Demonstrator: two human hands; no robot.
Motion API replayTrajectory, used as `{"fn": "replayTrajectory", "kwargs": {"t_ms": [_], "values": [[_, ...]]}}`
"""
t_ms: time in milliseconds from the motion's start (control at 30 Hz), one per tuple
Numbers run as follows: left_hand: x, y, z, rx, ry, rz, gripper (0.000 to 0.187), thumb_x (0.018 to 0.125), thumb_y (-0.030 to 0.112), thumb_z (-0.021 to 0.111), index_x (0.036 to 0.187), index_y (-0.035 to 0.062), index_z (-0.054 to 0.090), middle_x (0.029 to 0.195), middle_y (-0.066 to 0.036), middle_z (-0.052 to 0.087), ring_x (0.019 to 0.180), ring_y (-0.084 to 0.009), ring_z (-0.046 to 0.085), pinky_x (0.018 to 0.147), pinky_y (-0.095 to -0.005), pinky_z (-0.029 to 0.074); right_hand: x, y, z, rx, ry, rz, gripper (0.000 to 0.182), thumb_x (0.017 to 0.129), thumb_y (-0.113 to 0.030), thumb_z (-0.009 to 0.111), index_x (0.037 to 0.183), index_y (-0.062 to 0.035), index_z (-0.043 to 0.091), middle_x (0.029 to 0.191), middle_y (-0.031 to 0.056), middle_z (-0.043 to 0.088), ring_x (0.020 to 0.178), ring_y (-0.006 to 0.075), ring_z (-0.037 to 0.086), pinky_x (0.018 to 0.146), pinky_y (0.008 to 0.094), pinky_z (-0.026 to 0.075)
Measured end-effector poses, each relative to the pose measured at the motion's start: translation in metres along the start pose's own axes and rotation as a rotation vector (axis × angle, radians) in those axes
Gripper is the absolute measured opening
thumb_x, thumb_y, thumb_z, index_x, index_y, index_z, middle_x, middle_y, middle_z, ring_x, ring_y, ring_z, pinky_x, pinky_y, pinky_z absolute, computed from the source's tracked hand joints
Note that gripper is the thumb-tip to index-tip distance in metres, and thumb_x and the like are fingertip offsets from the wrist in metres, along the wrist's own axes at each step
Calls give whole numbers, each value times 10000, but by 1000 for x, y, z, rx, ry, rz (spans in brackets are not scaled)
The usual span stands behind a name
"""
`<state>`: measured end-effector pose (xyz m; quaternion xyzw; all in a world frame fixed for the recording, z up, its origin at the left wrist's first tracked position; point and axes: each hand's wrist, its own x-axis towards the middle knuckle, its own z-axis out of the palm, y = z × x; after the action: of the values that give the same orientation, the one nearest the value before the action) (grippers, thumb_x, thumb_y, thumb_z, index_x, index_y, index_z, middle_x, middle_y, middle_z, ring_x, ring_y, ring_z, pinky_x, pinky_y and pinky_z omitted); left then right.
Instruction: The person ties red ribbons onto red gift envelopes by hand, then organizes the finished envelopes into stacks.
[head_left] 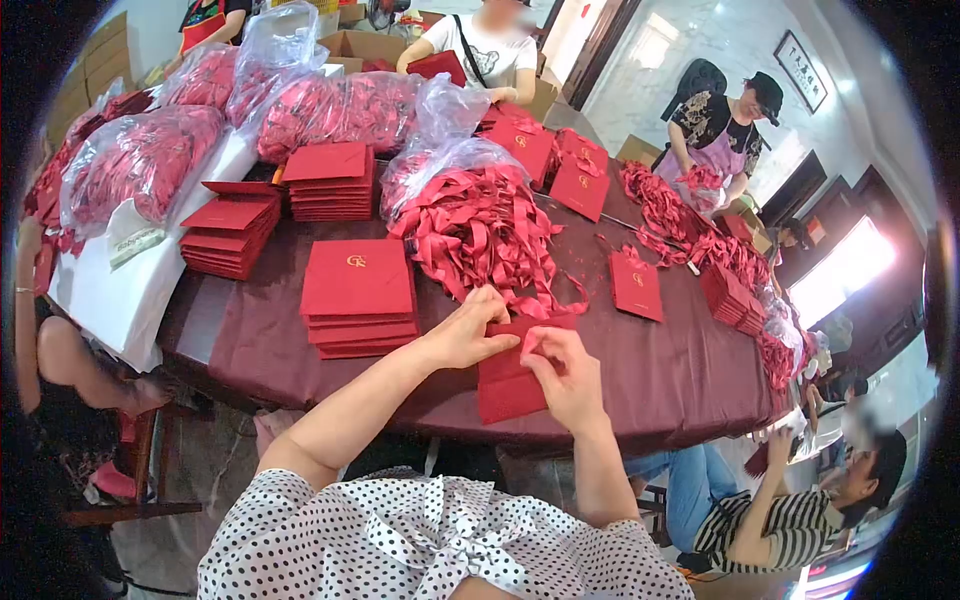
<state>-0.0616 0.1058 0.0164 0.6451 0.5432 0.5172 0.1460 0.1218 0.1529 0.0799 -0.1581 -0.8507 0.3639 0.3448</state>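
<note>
A red paper gift bag (508, 392) lies flat at the table's near edge, in front of me. At its upper edge my left hand (468, 332) is closed, thumb and fingers gripping the bag. My right hand (566, 375) is in a pinch at the bag's upper right. A small pinkish-red bit shows at its fingertips, too small to name. Just beyond my hands spreads a heap of red ribbons (485, 235), spilling from a clear plastic bag. Left of my left hand stands a stack of red gift bags (358, 280) with gold lettering.
Further stacks of red bags (328, 182) and plastic sacks of ribbon (145, 165) cover the table's left side. A single ribboned bag (635, 285) lies on the right. Co-workers stand across the table (720, 385); a person in stripes (775, 530) sits at the right.
</note>
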Motion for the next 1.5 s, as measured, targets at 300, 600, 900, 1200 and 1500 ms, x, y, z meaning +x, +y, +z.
{"fn": "replayTrajectory", "kwargs": {"t_ms": [300, 600, 900, 1200, 1500], "values": [[-1, -10, 7, -834, -86, -488, 80, 852, 118, 615, 817, 66, 566, 794, 54, 503, 743, -51, 449, 687, -198, 368, 8, 49, 20, 374, 111, 166, 172, 945, -158, 479, 912, -8, 556, 799, 1, 573, 688, 52, 475, 644, 192, 406], [-1, -34, 16, -1090, -171, -622, 192, 905, 210, 552, 898, 34, 629, 878, -15, 650, 771, -85, 584, 726, -240, 461, 9, 41, 14, 554, 164, 361, 106, 914, -100, 526, 948, -24, 591, 804, 17, 594, 628, 44, 500, 567, 187, 422], [-2, -27, 15, -1027, -220, -687, 166, 891, 215, 580, 935, 58, 611, 912, 4, 628, 848, -72, 552, 771, -222, 417, -4, 67, 22, 568, 222, 303, 125, 894, -107, 568, 950, 4, 574, 809, 24, 613, 679, 40, 507, 618, 181, 423], [0, -23, 9, -1085, -194, -649, 148, 880, 186, 588, 923, 49, 621, 908, 6, 630, 852, -71, 558, 771, -224, 415, -10, 62, 12, 465, 491, -5, 103, 909, -83, 531, 937, 13, 555, 796, 47, 625, 713, 64, 542, 662, 208, 446], [2, -15, 10, -1003, -134, -593, 103, 865, 174, 614, 829, 84, 578, 793, 52, 564, 743, -35, 497, 680, -187, 386, -3, 41, 19, -287, 136, 6, 81, 732, -127, 688, 780, -80, 644, 706, 72, 603, 637, 228, 603, 594, 342, 470]]}}
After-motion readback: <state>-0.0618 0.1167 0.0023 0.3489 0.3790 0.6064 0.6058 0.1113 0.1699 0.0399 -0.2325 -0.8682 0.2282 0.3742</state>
